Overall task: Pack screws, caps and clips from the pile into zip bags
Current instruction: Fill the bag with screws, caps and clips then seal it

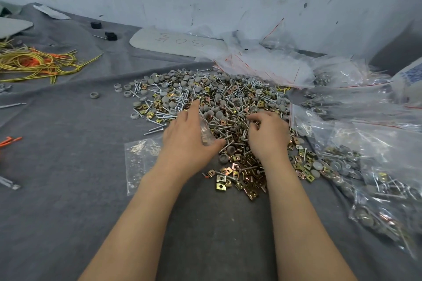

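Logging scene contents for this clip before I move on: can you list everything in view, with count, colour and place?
hardware pile: one; silver screws, grey caps, brass clips; centre of cloth
held zip bag: one, clear, partly filled, in left hand
flat zip bag: one, clear, beside left forearm
filled bags: many, clear, right side
empty bags: heap, clear with red strips, behind pile
wires: bundle, yellow and orange, far left
black blocks: two, back left
board: one, white, lying near wall
cloth: one, grey, under everything
left hand: holds the zip bag
right hand: fingers curled into pile; grip unclear
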Demonstrator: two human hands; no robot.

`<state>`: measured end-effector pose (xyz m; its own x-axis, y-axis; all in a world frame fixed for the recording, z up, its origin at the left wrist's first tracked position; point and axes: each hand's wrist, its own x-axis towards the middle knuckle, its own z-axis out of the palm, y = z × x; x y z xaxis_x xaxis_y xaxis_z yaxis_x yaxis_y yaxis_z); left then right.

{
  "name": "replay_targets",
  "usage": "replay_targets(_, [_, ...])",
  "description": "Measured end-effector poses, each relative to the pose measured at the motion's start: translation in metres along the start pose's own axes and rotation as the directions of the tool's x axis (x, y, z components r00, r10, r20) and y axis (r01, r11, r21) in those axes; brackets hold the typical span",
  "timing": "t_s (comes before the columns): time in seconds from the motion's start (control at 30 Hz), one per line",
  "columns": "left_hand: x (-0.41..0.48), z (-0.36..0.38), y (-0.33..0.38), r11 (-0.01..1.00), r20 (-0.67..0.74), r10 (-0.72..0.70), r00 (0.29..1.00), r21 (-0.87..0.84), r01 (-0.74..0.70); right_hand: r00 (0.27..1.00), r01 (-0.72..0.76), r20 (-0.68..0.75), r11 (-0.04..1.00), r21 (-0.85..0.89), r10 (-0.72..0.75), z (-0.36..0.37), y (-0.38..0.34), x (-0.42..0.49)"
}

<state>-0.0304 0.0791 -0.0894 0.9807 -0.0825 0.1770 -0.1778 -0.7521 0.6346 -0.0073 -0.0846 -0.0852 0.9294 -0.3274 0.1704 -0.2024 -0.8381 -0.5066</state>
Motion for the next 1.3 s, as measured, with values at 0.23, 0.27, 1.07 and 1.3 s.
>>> replay_targets(0.23, [0.000,0.000,0.001,1.000,0.005,0.003,1.000,0.010,-0.003,0.997,-0.061,-0.046,0.998,0.020,0.061,0.001,0.002,0.001])
replay_targets(0.27, [0.000,0.000,0.001,1.000,0.004,0.004,1.000,0.005,-0.004,0.997,-0.059,-0.048,0.998,0.020,0.060,0.002,0.002,0.001])
replay_targets(1.07, [-0.018,0.019,0.027,0.923,0.081,0.301,0.950,0.225,-0.312,0.989,0.054,0.137,0.998,0.044,-0.059,-0.011,0.004,0.002])
replay_targets(1.3, [-0.026,0.028,0.045,0.827,0.100,0.552,0.828,0.063,-0.559,0.964,-0.026,0.264,0.999,0.032,0.016,-0.013,-0.006,0.010])
